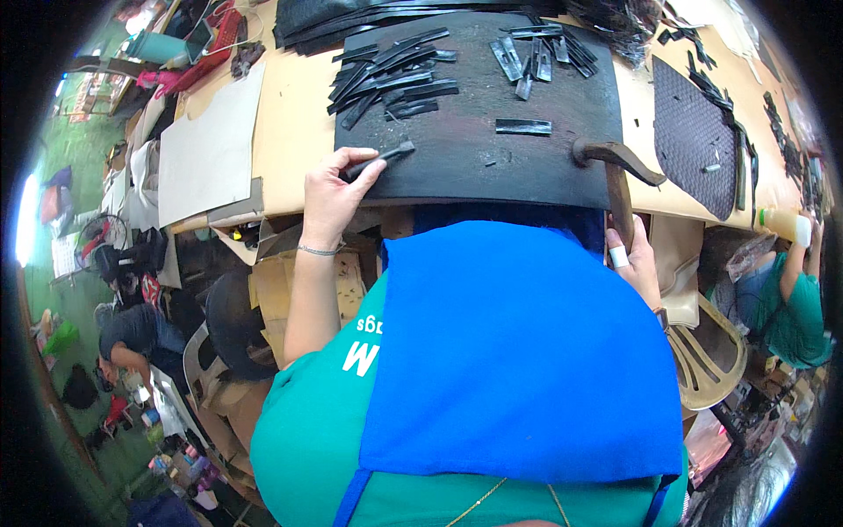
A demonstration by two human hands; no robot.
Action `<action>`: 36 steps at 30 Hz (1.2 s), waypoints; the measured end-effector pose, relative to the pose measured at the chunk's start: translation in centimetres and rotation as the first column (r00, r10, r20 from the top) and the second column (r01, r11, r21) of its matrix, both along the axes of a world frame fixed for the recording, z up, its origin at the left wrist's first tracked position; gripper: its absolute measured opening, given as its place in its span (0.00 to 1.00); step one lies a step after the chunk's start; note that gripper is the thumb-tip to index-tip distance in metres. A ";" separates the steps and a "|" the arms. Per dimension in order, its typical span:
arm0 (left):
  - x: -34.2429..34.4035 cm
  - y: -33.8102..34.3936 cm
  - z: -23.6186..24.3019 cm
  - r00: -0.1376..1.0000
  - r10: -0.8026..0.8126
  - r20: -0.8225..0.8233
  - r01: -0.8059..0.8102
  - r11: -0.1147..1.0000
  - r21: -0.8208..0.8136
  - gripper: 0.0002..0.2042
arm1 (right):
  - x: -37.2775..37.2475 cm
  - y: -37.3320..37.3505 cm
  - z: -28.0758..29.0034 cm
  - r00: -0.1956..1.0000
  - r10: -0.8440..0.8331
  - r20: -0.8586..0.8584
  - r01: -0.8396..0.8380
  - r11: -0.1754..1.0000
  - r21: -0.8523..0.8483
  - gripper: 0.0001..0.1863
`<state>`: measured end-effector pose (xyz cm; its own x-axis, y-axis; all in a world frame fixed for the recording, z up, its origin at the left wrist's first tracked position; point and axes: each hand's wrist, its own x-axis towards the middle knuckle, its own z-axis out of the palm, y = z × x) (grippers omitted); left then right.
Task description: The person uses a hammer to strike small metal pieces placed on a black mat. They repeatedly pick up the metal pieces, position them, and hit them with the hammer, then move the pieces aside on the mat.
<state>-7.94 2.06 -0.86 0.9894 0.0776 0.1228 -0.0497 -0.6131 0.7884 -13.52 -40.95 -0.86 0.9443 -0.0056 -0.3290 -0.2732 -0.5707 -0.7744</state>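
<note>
While only the head view is available, it covers the bench well enough. Left hand (pixel 332 189) pinches a narrow black strip (pixel 379 161) at its near end, pressing it flat on the dark work board (pixel 465 158) close to the board's front-left edge. Right hand (pixel 639 263) is wrapped around the wooden handle of a hammer (pixel 615 162); its head rests on the board's front-right edge, well apart from the strip.

Judgement on doing it well: keep the strip flat and square on the board, fingertips back from any strike zone, and land the hammer face flat, not on its edge, so the strip doesn't mark or skid.

More cut strips sit in a loose pile (pixel 391 79) at the back left of the board, a smaller cluster (pixel 536 53) at back right, and one single strip (pixel 523 126) lies between. A woven black panel (pixel 694 136) lies on the tan table to the right.

Hard to read: the blue apron (pixel 518 351) hides the near table edge and most of the right forearm. Right-hand fingers are partly cut off behind the handle. Strip material can't be told. Fisheye bends the board edges.
</note>
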 end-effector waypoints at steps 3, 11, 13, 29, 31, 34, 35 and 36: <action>-0.7 0.4 1.5 0.997 -0.077 0.003 0.072 0.943 0.326 0.10 | -0.2 -0.6 -1.1 0.999 0.011 0.048 -0.013 1.000 0.023 0.19; 0.3 -2.2 2.8 0.964 0.009 0.264 0.013 0.997 -0.081 0.10 | 0.3 -0.1 -0.1 0.998 -0.002 0.056 -0.002 0.998 0.068 0.19; 0.3 -3.5 2.8 0.950 0.072 0.304 0.034 0.944 -0.328 0.08 | 0.2 -0.2 -0.3 0.997 0.006 0.077 -0.009 0.999 0.046 0.19; 1.7 -4.2 -1.8 0.919 -0.085 0.384 -0.015 0.968 0.250 0.04 | 0.3 -0.7 -1.3 0.997 -0.009 0.072 0.002 0.995 0.095 0.17; 1.5 -4.4 -2.1 0.907 -0.089 0.412 -0.011 0.972 0.233 0.05 | 0.3 -0.7 -1.5 0.996 0.003 0.093 -0.011 0.996 0.084 0.18; 1.1 -4.3 -2.3 0.899 -0.107 0.424 -0.001 0.969 0.248 0.04 | 0.1 -0.8 -1.8 0.993 0.005 0.120 -0.014 0.997 0.073 0.19; 0.9 -4.2 -2.3 0.899 -0.117 0.423 0.003 0.966 0.260 0.04 | 0.0 -0.8 -1.9 0.992 0.003 0.127 -0.012 0.997 0.070 0.20; 0.8 -4.3 -2.3 0.897 -0.121 0.426 0.008 0.966 0.258 0.05 | 0.0 -0.8 -1.8 0.992 -0.004 0.126 -0.005 0.998 0.066 0.20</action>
<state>-7.11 -2.19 -3.15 0.8335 -0.0725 0.5477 -0.3984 -0.7658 0.5049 -13.51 -41.76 -2.65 0.9783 0.0129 -0.2069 -0.1706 -0.5172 -0.8387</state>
